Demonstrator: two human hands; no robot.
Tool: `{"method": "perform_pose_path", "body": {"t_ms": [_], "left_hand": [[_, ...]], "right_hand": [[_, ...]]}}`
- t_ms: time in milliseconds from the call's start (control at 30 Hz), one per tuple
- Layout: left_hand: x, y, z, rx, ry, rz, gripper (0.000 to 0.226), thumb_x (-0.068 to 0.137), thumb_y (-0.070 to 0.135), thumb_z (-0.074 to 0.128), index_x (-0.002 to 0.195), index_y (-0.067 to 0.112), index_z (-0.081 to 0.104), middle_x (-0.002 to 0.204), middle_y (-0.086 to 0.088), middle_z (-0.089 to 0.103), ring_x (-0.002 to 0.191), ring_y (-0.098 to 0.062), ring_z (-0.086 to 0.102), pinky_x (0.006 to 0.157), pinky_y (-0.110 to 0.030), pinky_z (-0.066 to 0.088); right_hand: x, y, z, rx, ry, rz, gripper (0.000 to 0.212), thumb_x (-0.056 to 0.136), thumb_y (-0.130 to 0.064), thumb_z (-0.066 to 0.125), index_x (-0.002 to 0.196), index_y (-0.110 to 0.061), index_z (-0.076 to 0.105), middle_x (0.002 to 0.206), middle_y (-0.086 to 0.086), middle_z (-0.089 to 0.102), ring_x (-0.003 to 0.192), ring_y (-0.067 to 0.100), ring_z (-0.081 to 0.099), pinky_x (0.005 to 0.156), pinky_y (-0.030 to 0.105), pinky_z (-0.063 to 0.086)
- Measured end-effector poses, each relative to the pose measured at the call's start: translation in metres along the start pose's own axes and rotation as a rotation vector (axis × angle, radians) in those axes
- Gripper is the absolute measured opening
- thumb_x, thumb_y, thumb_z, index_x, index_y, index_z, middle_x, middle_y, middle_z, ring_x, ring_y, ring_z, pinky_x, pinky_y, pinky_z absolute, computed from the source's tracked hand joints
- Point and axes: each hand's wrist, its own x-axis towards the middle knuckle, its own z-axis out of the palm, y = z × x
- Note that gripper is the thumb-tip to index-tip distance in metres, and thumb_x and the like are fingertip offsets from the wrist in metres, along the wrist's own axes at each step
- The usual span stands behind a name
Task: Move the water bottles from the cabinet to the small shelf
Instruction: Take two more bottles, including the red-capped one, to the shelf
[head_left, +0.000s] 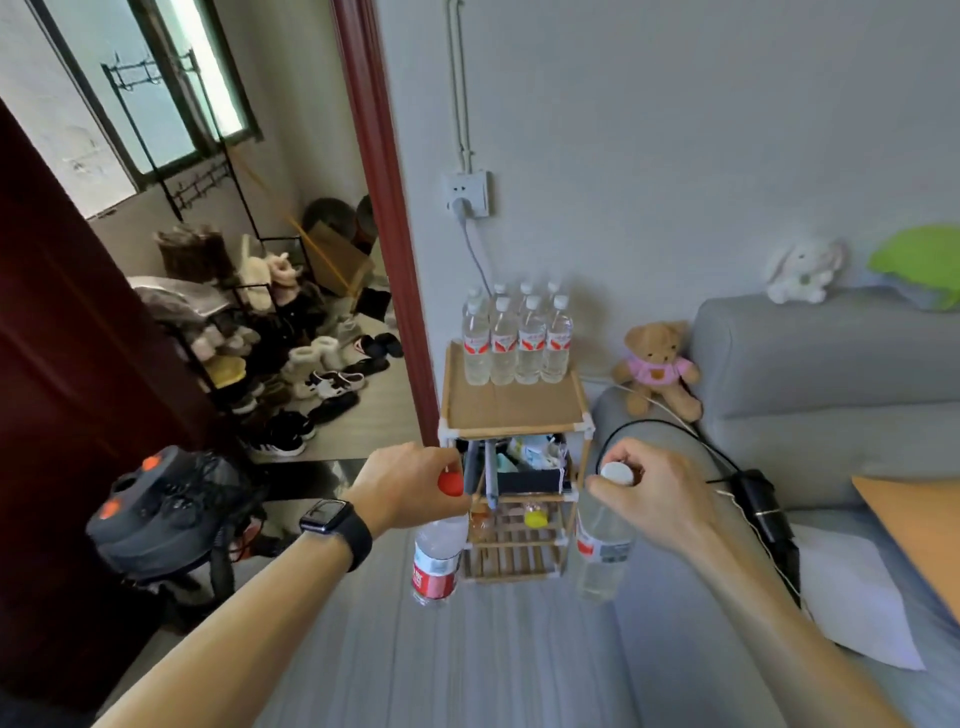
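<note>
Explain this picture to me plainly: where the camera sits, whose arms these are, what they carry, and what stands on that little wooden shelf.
There is no machine here. The one picture comes from a wide-angle camera worn on a person's head, looking forward and down.

The left hand, with a black watch on its wrist, holds a clear plastic bottle with a red cap and red label by the neck. The right hand holds a clear plastic bottle with a white cap the same way. Both hang in the air.

Ahead stands a small bamboo shelf. On its top, at the back, are two rows of white-capped water bottles. A grey sofa is on the right.
</note>
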Motion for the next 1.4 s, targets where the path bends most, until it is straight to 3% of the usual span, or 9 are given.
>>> {"method": "perform_pose_path", "body": {"t_ms": [333, 467, 733, 833, 967, 1067, 1200, 1400], "left_hand": [[0.178, -0.023, -0.014, -0.113, 0.105, -0.095, 0.03, 0.081, 0.061, 0.052, 0.092, 0.034, 0.046, 0.073, 0.01, 0.059, 0.066, -0.01, 0.055, 0.055, -0.028, 0.04], [0.249, -0.042, -0.002, -0.116, 0.135, -0.108, 0.034, 0.085, 0.06, 0.052, 0.096, 0.028, 0.051, 0.073, 0.009, 0.059, 0.069, -0.015, 0.059, 0.063, -0.032, 0.051], [0.337, -0.096, 0.015, -0.194, 0.064, -0.057, 0.028, 0.085, 0.053, 0.052, 0.094, 0.026, 0.049, 0.08, 0.008, 0.06, 0.073, -0.016, 0.06, 0.064, -0.031, 0.049], [0.356, -0.114, 0.022, -0.271, 0.037, -0.035, 0.027, 0.087, 0.052, 0.054, 0.094, 0.027, 0.047, 0.081, 0.01, 0.058, 0.073, -0.014, 0.057, 0.061, -0.029, 0.044], [0.374, -0.123, 0.032, -0.323, 0.037, -0.006, 0.026, 0.089, 0.054, 0.052, 0.097, 0.03, 0.049, 0.088, 0.01, 0.06, 0.077, -0.014, 0.059, 0.066, -0.031, 0.05], [0.386, -0.125, 0.035, -0.309, 0.033, 0.007, 0.026, 0.089, 0.056, 0.051, 0.097, 0.032, 0.048, 0.089, 0.011, 0.061, 0.075, -0.013, 0.059, 0.066, -0.03, 0.05], [0.394, -0.127, 0.032, -0.309, 0.031, 0.037, 0.029, 0.088, 0.059, 0.053, 0.101, 0.033, 0.05, 0.09, 0.015, 0.056, 0.077, -0.01, 0.057, 0.065, -0.027, 0.046], [0.388, -0.14, 0.032, -0.276, -0.063, 0.049, 0.037, 0.083, 0.061, 0.055, 0.115, 0.044, 0.05, 0.107, 0.017, 0.051, 0.086, -0.011, 0.06, 0.069, -0.029, 0.049]], "right_hand": [[0.184, 0.023, 0.02, 0.025, 0.001, 0.009, 0.022, 0.069, -0.039, 0.074, 0.07, -0.029, 0.055, 0.071, -0.013, 0.062, 0.069, 0.005, 0.056, 0.059, 0.033, 0.046], [0.249, 0.027, 0.051, -0.014, 0.021, 0.037, 0.022, 0.069, -0.045, 0.074, 0.07, -0.033, 0.056, 0.07, -0.016, 0.062, 0.069, 0.001, 0.056, 0.056, 0.028, 0.038], [0.341, 0.005, 0.113, -0.084, -0.088, 0.082, 0.021, 0.073, -0.044, 0.067, 0.071, -0.029, 0.052, 0.07, -0.01, 0.059, 0.067, 0.005, 0.054, 0.058, 0.031, 0.044], [0.366, -0.001, 0.137, -0.065, -0.118, 0.053, 0.021, 0.074, -0.044, 0.066, 0.07, -0.032, 0.049, 0.069, -0.01, 0.057, 0.066, 0.006, 0.053, 0.056, 0.029, 0.041], [0.385, -0.004, 0.162, -0.064, -0.131, 0.035, 0.021, 0.076, -0.045, 0.065, 0.072, -0.03, 0.051, 0.068, -0.009, 0.057, 0.065, 0.008, 0.053, 0.056, 0.033, 0.043], [0.397, -0.006, 0.174, -0.047, -0.15, 0.014, 0.023, 0.08, -0.048, 0.063, 0.072, -0.03, 0.051, 0.068, -0.01, 0.056, 0.065, 0.008, 0.052, 0.054, 0.027, 0.04], [0.41, -0.004, 0.182, -0.12, -0.219, -0.081, 0.033, 0.083, -0.065, 0.056, 0.076, -0.033, 0.05, 0.073, -0.013, 0.056, 0.069, 0.004, 0.053, 0.059, 0.029, 0.045], [0.419, -0.005, 0.17, -0.179, -0.443, -0.213, 0.023, 0.085, -0.059, 0.055, 0.095, -0.039, 0.052, 0.091, -0.015, 0.058, 0.083, 0.007, 0.053, 0.067, 0.032, 0.044]]}}
